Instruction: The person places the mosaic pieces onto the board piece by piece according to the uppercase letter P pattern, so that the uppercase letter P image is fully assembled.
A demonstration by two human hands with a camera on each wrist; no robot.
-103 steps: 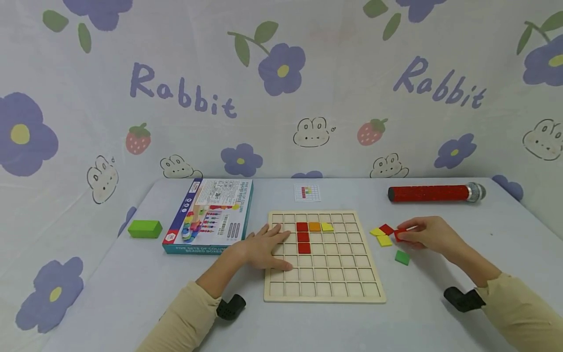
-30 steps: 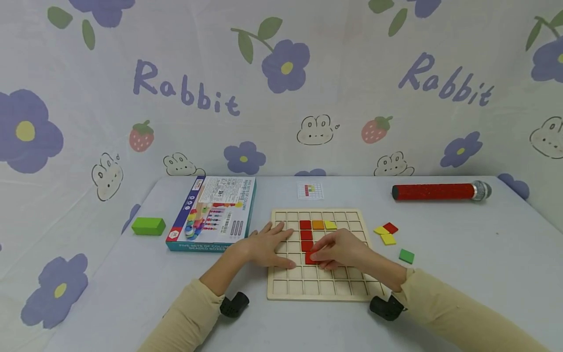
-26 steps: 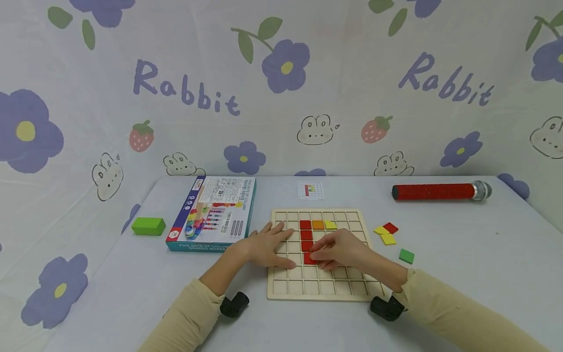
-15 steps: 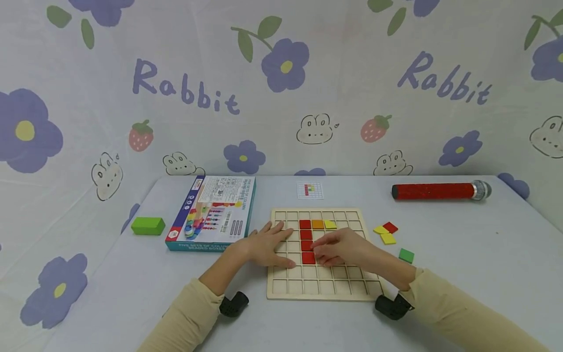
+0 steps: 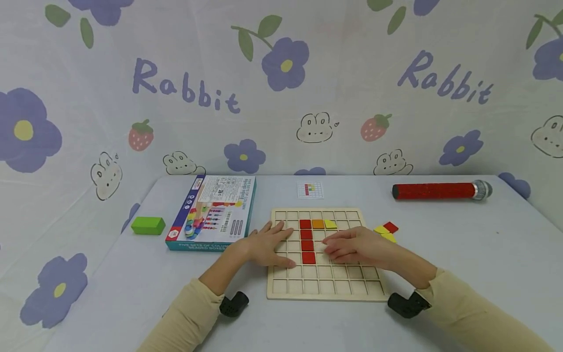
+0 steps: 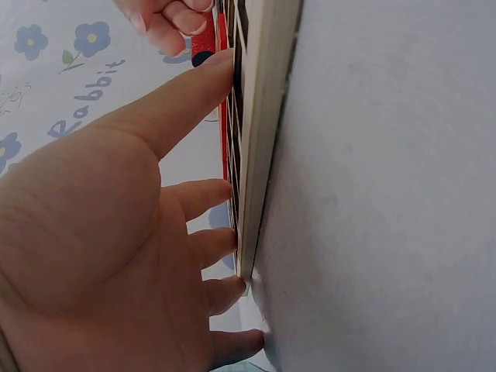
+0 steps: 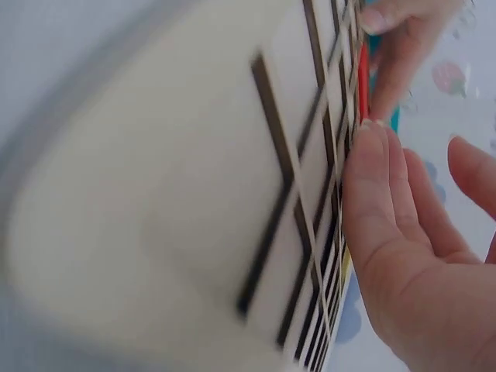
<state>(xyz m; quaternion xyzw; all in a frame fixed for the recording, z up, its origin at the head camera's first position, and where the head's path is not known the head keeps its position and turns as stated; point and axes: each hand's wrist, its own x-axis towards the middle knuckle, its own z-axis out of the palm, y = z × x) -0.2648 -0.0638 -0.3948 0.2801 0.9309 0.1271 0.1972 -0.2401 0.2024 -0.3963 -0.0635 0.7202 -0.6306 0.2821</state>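
A wooden grid board (image 5: pixel 325 289) lies on the white table. Several red tiles (image 5: pixel 307 245) form a column in its cells, and beside the top one sit an orange tile (image 5: pixel 317 224) and a yellow tile (image 5: pixel 330 224). My left hand (image 5: pixel 266 248) rests spread across the board's left edge; the left wrist view shows its thumb (image 6: pixel 186 97) and fingertips along that edge. Over the board, just right of the lowest red tiles, my right hand (image 5: pixel 361 247) has loosely bent fingers with nothing between them. In the right wrist view its thumb stands apart from the fingers (image 7: pixel 372 178).
Right of the board lie a loose red tile (image 5: pixel 391 227) and two yellow tiles (image 5: pixel 381 230). A printed pattern card (image 5: pixel 310 189) is behind the board. A puzzle box (image 5: pixel 215 215) and green block (image 5: pixel 148 225) stand left; a red microphone (image 5: pixel 433 191) lies back right.
My right hand brought a red tile from the loose pile to the column's bottom, let go and drew back rightward. Its forearm now hides the green tile. The left hand stays put.
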